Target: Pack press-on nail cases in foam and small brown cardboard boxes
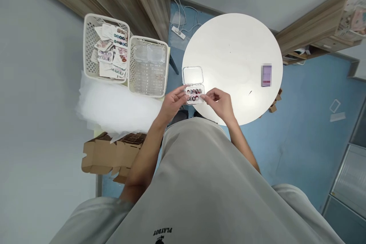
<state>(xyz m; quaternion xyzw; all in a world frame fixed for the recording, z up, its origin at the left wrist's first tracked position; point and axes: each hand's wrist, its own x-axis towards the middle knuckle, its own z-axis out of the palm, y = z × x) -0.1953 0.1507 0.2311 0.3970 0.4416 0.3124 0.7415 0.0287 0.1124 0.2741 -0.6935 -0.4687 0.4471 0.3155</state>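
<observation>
Our left hand (173, 103) grips the clear case (193, 75); our right hand (220, 103) touches opposite, grip unclear; we should press the beaded card (194, 95) between them level.

A round white table (228, 51) stands on a blue floor (303, 122) near pale walls (34, 122).
</observation>
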